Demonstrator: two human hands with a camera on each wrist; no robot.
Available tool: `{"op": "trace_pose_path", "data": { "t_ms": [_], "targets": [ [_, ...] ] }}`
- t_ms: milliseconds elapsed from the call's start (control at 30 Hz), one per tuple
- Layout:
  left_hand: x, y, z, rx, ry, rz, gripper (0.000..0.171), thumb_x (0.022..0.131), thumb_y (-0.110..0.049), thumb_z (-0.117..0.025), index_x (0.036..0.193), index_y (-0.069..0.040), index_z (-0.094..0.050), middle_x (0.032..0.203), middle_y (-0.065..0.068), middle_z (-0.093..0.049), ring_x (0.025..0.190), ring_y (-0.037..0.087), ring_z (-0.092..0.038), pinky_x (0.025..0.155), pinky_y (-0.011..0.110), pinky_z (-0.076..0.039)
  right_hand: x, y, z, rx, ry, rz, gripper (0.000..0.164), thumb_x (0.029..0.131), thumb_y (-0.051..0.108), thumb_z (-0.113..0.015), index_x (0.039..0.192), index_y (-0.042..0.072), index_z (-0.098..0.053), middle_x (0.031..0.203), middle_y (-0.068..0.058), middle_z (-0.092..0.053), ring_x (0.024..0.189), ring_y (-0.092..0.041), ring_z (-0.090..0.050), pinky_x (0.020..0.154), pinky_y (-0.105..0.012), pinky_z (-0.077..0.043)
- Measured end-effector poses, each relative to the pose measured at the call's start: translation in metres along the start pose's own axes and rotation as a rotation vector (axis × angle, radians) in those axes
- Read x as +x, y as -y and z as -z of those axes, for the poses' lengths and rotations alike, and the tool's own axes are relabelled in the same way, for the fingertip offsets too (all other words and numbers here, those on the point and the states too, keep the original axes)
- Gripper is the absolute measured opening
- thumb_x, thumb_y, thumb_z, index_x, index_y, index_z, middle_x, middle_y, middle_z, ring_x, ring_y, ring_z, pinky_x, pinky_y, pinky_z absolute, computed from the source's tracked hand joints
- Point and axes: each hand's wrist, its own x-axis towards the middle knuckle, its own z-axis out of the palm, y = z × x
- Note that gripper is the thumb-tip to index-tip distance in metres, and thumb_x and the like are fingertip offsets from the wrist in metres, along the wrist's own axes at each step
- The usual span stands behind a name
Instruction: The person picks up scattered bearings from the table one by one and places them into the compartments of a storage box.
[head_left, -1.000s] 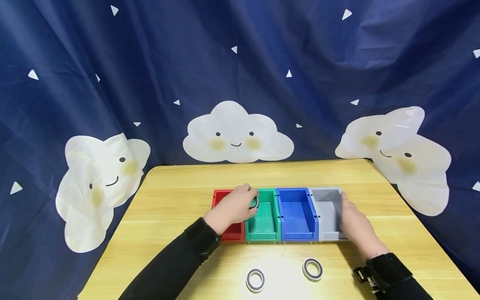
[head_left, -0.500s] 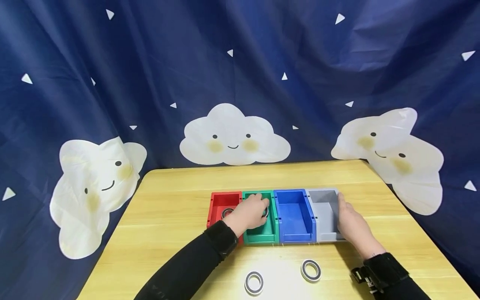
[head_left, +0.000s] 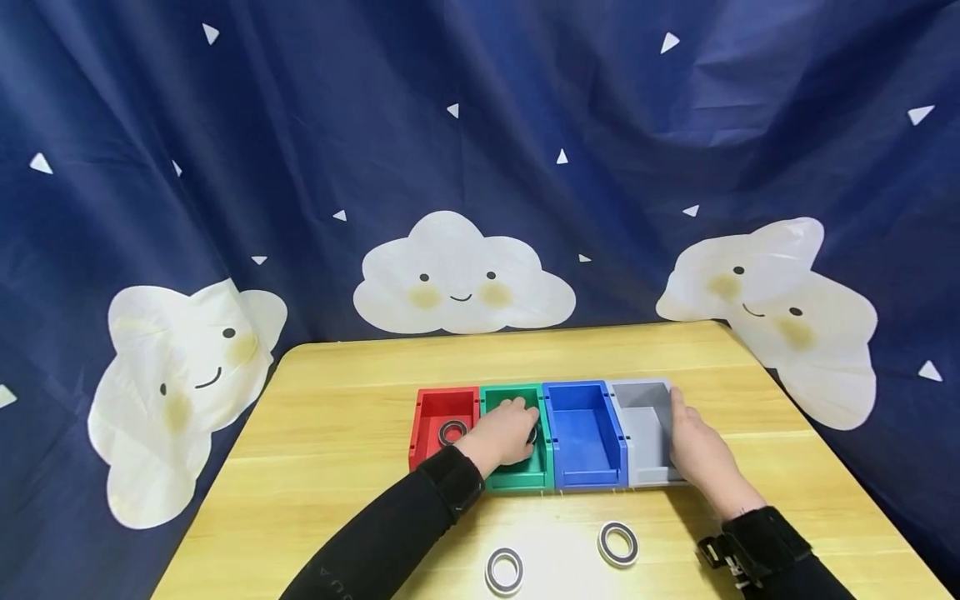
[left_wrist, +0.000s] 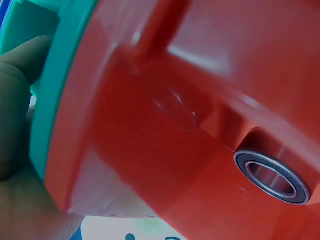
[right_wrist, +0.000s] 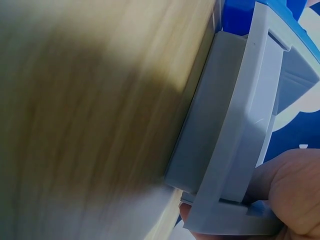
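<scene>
Inside the green bin (head_left: 546, 480), my left hand (head_left: 506, 433) pinches a bearing (head_left: 532, 435), mostly hidden behind its fingers. A second bearing (head_left: 453, 432) lies flat on the floor of the red bin (left_wrist: 190, 165), left of that hand. My right hand (head_left: 701, 450) grips the right wall of the grey bin (right_wrist: 252, 100), the thumb over the inner side and fingertips at the outer side. Two more bearings, one to the left (head_left: 504, 572) and another to the right (head_left: 618, 544), lie on the table in front of the bins.
The blue bin (head_left: 585, 433) stands between the green and grey ones, all joined in a row on the wooden table (head_left: 337, 450). Behind the table hangs a dark blue curtain (head_left: 480, 167) with smiling clouds.
My left hand has moved right from over the red bin's edge and down into the green bin with its bearing, uncovering the bearing in the red bin. The right hand keeps its hold.
</scene>
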Motion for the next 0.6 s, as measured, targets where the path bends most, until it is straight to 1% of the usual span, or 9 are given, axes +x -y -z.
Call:
{"op": "trace_pose_path", "data": {
  "t_ms": [167, 300, 433, 600],
  "targets": [
    [0.0030, 0.0022, -0.0017, -0.011, -0.007, 0.021, 0.056, 0.091, -0.031, -0.074, 0.139, -0.008, -0.056, 0.130, 0.011, -0.058, 0.114, 0.024, -0.055, 0.099, 0.033, -0.049, 0.0006, -0.0004, -0.0009, -0.011, 0.006, -0.004, 0.075, 0.085, -0.015, -0.057, 0.146, -0.021, -0.015, 0.121, -0.046, -0.048, 0.090, -0.049, -0.063, 0.077, -0.056, -0.053],
    [0.0039, 0.0012, -0.0012, -0.018, 0.017, 0.042, 0.057, 0.091, -0.031, -0.074, 0.141, -0.009, -0.056, 0.131, 0.011, -0.058, 0.114, 0.023, -0.055, 0.098, 0.034, -0.050, 0.0005, -0.0009, -0.0009, -0.018, 0.001, 0.001, 0.075, 0.085, -0.015, -0.058, 0.146, -0.021, -0.015, 0.119, -0.046, -0.049, 0.087, -0.048, -0.063, 0.075, -0.056, -0.053],
    [0.0037, -0.0011, -0.0008, -0.010, 0.041, 0.059, 0.055, 0.092, -0.030, -0.073, 0.141, -0.010, -0.056, 0.128, 0.010, -0.058, 0.110, 0.022, -0.054, 0.096, 0.033, -0.051, -0.0001, -0.0012, -0.0015, -0.010, -0.007, 0.007, 0.076, 0.084, -0.014, -0.058, 0.146, -0.021, -0.015, 0.119, -0.046, -0.049, 0.088, -0.050, -0.063, 0.076, -0.057, -0.053],
    [0.0038, -0.0031, -0.0009, 0.007, 0.047, 0.065, 0.052, 0.092, -0.029, -0.072, 0.138, -0.009, -0.057, 0.125, 0.010, -0.059, 0.107, 0.022, -0.056, 0.095, 0.032, -0.051, -0.0001, -0.0007, -0.0016, -0.002, -0.008, 0.003, 0.076, 0.084, -0.014, -0.058, 0.146, -0.021, -0.015, 0.120, -0.046, -0.048, 0.089, -0.051, -0.063, 0.075, -0.058, -0.053]
  ]
}}
